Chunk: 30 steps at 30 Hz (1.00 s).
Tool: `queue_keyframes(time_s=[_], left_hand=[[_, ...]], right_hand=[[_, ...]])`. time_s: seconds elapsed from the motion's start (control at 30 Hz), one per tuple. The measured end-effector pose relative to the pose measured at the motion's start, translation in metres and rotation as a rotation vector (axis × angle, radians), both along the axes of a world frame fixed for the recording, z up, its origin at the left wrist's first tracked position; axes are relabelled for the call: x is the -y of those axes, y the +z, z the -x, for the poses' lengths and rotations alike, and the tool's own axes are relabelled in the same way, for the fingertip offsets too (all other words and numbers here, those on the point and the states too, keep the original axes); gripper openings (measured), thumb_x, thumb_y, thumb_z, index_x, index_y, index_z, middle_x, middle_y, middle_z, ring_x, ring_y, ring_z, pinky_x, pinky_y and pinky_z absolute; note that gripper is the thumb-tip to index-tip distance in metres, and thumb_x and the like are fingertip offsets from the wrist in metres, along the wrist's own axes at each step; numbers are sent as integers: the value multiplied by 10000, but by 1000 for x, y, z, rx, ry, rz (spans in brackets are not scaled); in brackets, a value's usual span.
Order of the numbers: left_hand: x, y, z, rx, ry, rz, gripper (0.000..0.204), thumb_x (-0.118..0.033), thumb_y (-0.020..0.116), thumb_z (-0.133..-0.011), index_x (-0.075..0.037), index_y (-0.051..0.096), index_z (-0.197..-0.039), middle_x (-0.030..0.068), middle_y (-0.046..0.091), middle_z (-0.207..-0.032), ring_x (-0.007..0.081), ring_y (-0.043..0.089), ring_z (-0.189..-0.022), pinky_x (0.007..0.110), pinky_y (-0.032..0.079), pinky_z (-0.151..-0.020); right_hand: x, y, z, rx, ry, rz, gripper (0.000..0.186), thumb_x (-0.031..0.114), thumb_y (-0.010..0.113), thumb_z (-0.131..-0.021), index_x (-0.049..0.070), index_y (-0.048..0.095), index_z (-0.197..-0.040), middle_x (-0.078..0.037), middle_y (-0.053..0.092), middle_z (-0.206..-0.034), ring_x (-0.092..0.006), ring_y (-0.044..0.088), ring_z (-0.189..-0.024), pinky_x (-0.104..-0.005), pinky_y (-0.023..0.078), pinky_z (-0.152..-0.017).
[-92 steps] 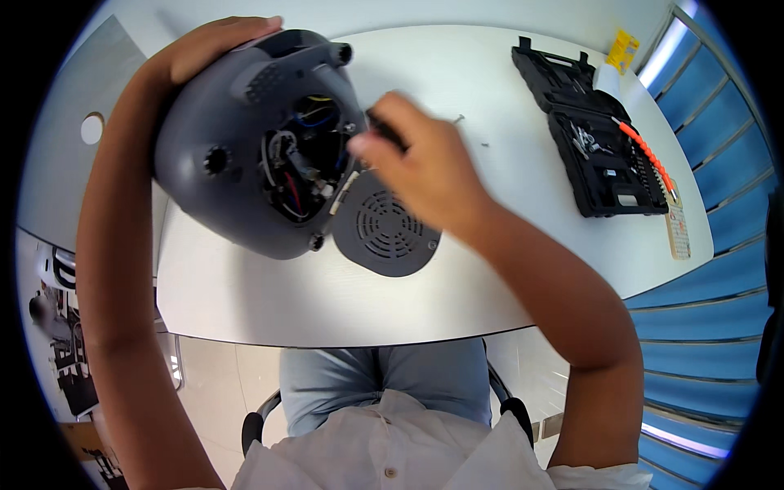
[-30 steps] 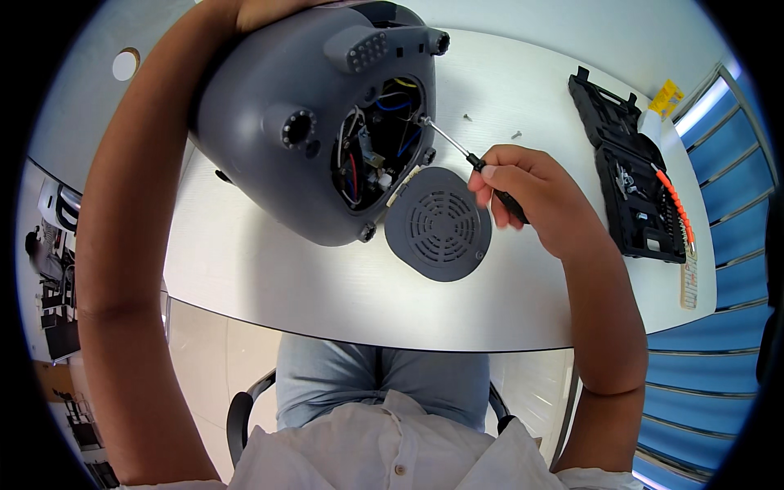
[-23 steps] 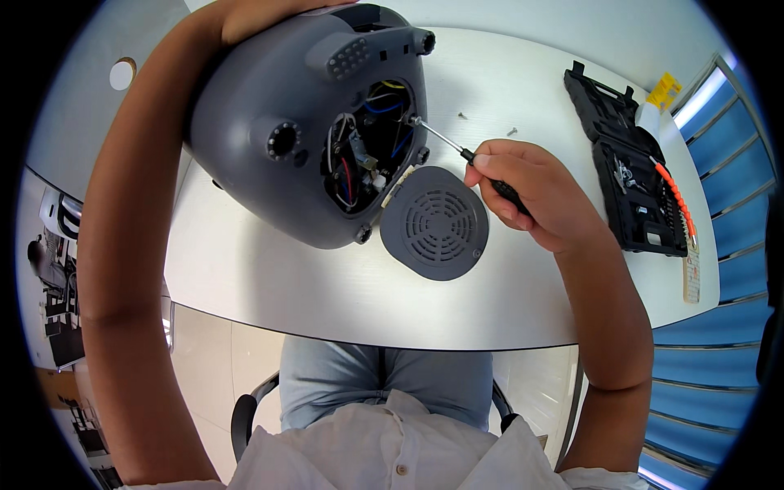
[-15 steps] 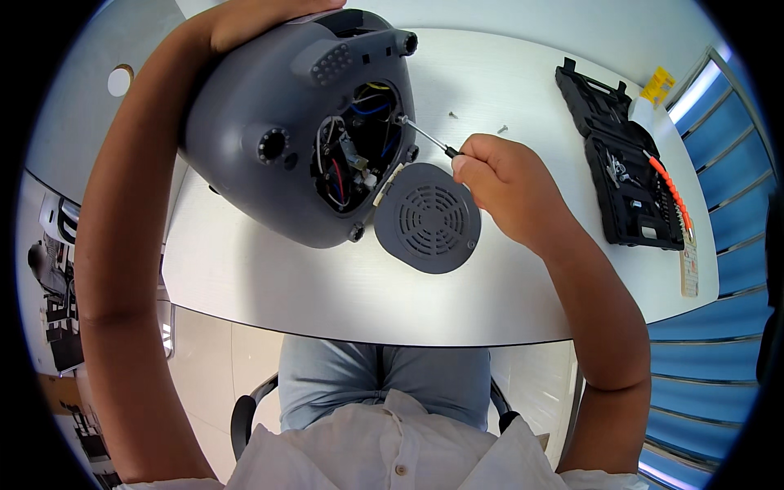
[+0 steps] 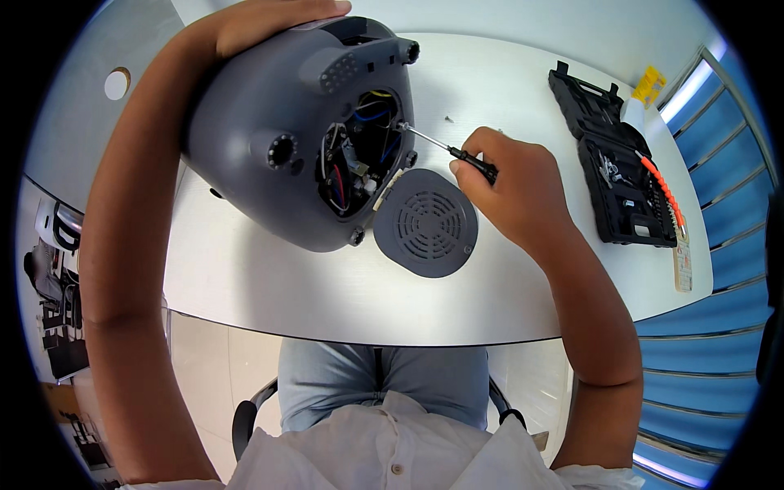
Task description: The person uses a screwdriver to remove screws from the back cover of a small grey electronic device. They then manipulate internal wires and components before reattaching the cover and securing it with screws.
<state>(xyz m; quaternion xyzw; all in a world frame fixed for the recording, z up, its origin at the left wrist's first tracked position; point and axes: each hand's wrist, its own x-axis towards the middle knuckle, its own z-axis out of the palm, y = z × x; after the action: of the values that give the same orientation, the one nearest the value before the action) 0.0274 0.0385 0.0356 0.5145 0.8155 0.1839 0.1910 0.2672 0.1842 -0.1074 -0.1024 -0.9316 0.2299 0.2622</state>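
A dark grey rounded appliance (image 5: 237, 171) lies on its side, its underside with feet turned toward the right. Through its oval opening, wires (image 5: 336, 175) in red, blue, yellow and white show. Over its far upper side rests my left hand (image 5: 273, 18), fingers stretched along the shell, partly cut off by the picture's edge. My right hand (image 5: 523, 184) is closed round the black handle of a screwdriver (image 5: 478, 163). The shaft's tip meets the opening's right rim, at what looks like a screw. Below it, a round vented cover (image 5: 412, 257) lies against the appliance.
A small screw (image 5: 448, 120) lies on the white table (image 5: 327, 302) beyond the screwdriver. At the right are an open black tool case (image 5: 608, 192), an orange flexible shaft (image 5: 663, 192) and a yellow object (image 5: 649, 85). Metal railing (image 5: 710, 333) runs past the table's right side.
My right fingers have shifted back on the screwdriver, so more of its black handle shows. The tip stays at the opening's rim. My left hand stays on the appliance.
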Motion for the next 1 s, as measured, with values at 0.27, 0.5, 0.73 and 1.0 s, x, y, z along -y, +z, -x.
queue_keyframes(time_s=[0.27,0.5,0.73,1.0], left_hand=[[4,1,1,32,58,7,562,-518,459,-933,-34,623,-1167,131,602,-1189,226,528,-1088,366,384,-987],[1,0,-3,-16,-19,-11,552,-509,458,-938,-32,628,-1157,129,606,-1175,227,529,-1084,361,381,-989],[-5,-1,4,18,-27,6,559,-514,460,-937,-29,627,-1159,132,607,-1170,227,530,-1080,365,378,-991],[-2,0,1,-17,77,11,597,-545,477,-913,-35,616,-1191,156,585,-1220,253,519,-1121,370,366,-1011]], right_hand=[[-5,10,4,374,115,859,273,254,506,-888,38,562,-729,3,448,-539,-91,394,-509,-294,331,-501],[-3,11,1,282,60,298,226,254,549,-907,64,599,-795,-60,509,-553,-143,484,-493,-286,387,-498],[-9,-7,2,-242,-22,-477,154,143,730,-750,96,594,-807,-41,553,-669,-210,572,-619,-319,449,-536],[7,-3,-2,-167,-78,-236,316,66,777,-674,67,532,-874,-56,520,-809,-221,573,-695,-318,475,-586]])
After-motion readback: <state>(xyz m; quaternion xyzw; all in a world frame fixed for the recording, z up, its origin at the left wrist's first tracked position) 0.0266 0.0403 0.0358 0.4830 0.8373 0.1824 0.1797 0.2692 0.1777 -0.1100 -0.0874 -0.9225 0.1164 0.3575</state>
